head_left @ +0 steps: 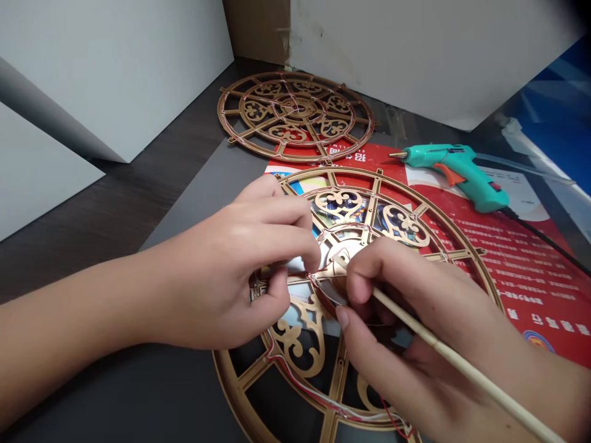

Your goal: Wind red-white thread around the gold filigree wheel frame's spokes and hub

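Note:
A gold-brown openwork wheel frame point(379, 184) with scroll ornaments lies flat before me. Red and white wires point(300, 383) run along its rings and spokes. My left hand point(231, 271) rests over the left of the hub, fingers curled, with the index fingertip on a wired spoke. What lies between that finger and the thumb is hidden. In my right hand point(406, 320) is a thin wooden stick point(462, 363), its shaft passing between the fingers. The stick's pale tip point(339, 261) is at the round hub point(348, 248), close to the left fingertip.
A second wired wheel frame point(228, 132) lies farther back. To the right, a teal glue gun point(462, 169) rests on red printed sheet point(530, 271), its black cord point(549, 237) trailing right. White panels point(115, 74) stand at the left and a white box point(392, 55) behind.

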A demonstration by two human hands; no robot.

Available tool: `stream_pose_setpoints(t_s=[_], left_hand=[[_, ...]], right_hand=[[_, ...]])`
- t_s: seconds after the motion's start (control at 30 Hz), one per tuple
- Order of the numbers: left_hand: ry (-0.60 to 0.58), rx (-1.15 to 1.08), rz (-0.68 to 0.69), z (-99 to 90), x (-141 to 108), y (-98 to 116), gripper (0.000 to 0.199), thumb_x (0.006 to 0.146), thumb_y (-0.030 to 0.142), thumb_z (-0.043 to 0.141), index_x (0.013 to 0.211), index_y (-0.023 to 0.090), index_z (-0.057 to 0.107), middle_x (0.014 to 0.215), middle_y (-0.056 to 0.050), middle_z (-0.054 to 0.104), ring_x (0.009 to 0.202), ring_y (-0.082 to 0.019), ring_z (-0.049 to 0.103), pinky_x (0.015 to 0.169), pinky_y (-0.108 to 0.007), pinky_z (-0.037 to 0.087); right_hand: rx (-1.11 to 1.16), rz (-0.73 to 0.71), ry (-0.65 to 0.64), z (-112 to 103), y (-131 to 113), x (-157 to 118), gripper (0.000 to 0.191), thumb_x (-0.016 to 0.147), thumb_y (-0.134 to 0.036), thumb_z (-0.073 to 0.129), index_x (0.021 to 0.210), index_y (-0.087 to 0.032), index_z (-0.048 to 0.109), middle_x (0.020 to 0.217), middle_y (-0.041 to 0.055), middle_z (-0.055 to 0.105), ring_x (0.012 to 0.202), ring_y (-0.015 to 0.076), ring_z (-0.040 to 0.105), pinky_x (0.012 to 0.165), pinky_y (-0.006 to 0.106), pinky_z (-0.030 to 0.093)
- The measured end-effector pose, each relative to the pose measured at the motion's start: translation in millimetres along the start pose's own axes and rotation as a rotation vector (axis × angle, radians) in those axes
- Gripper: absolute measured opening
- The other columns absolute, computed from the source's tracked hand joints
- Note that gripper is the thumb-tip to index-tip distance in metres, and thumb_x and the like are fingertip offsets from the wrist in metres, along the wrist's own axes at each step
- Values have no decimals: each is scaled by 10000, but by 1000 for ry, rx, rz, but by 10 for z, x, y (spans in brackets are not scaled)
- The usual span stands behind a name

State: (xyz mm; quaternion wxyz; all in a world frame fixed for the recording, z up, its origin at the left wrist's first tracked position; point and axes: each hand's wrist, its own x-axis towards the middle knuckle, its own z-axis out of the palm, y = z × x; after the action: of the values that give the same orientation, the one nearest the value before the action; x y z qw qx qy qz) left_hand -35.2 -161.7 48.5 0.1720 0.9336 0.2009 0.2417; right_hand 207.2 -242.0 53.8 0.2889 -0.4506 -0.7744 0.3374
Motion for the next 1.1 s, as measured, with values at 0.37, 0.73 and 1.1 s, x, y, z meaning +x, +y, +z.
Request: stream_pose_setpoints(t_s=[0.37,0.73,1.1], left_hand=[[-49,0,-8,-11,-11,10,304,983,6,534,900,224,729,958,-39,649,934,-207,532,859,-377,469],[-52,-30,9,46,-50,-33,298,959,-3,538,959,211,746,980,-40,638,958,-213,509,859,-385,449],[-89,-83,-33,16,-40,-8,256,941,-16,535,987,221,621,961,-24,662,942,-211,527,892,-390,433]], right_hand=[[-87,-12,32,20,-12,23,220,911,-73,538,965,-282,498,751,-97,615,544,73,519,521,209,463],[-137,-33,25,22,-24,35,210,879,-65,523,926,-269,508,722,-97,590,547,72,502,538,192,432],[-148,-20,-2,31,-26,62,225,826,-63,571,909,-264,515,735,-82,613,583,86,548,574,208,449]])
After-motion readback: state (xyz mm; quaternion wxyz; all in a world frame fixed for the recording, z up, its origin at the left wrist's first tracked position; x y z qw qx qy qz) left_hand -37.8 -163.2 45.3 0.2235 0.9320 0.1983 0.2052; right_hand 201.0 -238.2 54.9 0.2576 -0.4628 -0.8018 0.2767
